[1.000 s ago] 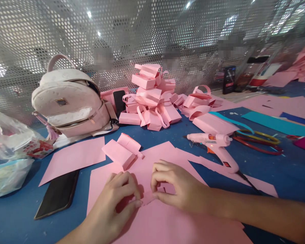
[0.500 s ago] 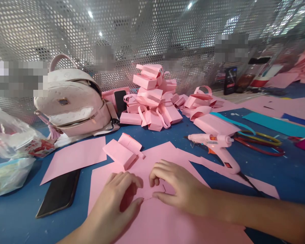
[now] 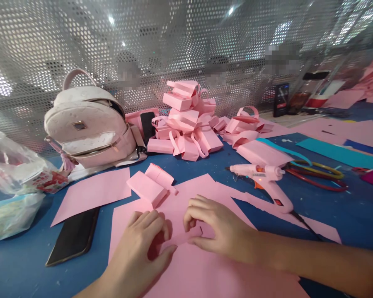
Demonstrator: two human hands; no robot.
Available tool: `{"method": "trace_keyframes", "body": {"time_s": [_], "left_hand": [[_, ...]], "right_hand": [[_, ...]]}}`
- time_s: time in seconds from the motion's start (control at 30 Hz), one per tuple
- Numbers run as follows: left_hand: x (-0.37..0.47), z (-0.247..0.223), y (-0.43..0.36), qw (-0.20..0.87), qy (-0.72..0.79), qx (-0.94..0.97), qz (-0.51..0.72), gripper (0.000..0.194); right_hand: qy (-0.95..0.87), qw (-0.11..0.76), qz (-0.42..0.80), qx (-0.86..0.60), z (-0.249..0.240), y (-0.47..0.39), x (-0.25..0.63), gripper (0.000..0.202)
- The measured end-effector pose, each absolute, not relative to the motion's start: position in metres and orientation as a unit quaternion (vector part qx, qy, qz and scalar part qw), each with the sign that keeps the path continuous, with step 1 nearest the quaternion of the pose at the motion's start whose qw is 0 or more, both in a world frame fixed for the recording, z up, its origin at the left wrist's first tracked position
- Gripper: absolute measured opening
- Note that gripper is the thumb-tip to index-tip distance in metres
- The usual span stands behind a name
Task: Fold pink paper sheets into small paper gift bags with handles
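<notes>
Between my two hands lies a narrow pink paper strip (image 3: 182,239), hard to tell apart from the pink sheets (image 3: 205,277) beneath it. My left hand (image 3: 147,244) has curled fingers and its thumb at the strip's left end. Across from it, my right hand (image 3: 216,227) bends its fingers over the right end, thumb pressed to the paper. The fingertips of both are partly hidden. A short dark mark (image 3: 201,230) shows beside my right fingers. Just beyond my hands sit small folded pink paper boxes (image 3: 147,188).
A pink glue gun (image 3: 261,178) with a cord lies at right. Behind are piled pink paper bags (image 3: 186,128) and a pale backpack (image 3: 90,128). At left are a phone (image 3: 73,238), a pink sheet (image 3: 96,190) and plastic bags (image 3: 12,211). Teal strips (image 3: 342,151) lie far right.
The pink strip between my fingers has tilted, so more of its face shows. My left thumb has shifted slightly. The view has moved a little; other things stay put.
</notes>
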State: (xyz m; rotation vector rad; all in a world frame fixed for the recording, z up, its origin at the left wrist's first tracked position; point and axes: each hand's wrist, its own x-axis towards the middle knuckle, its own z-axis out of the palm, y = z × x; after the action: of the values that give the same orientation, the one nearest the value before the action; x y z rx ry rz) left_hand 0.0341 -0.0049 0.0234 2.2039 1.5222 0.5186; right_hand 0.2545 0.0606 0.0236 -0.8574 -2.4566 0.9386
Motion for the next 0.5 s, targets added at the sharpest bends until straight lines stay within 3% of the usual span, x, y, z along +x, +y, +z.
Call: {"method": "trace_keyframes", "body": {"time_s": [0.5], "left_hand": [[0.0327, 0.021, -0.0053, 0.189, 0.522, 0.795, 0.243, 0.014]], "right_hand": [[-0.882, 0.202, 0.32, -0.28, 0.0216, 0.0617, 0.255, 0.01]]}}
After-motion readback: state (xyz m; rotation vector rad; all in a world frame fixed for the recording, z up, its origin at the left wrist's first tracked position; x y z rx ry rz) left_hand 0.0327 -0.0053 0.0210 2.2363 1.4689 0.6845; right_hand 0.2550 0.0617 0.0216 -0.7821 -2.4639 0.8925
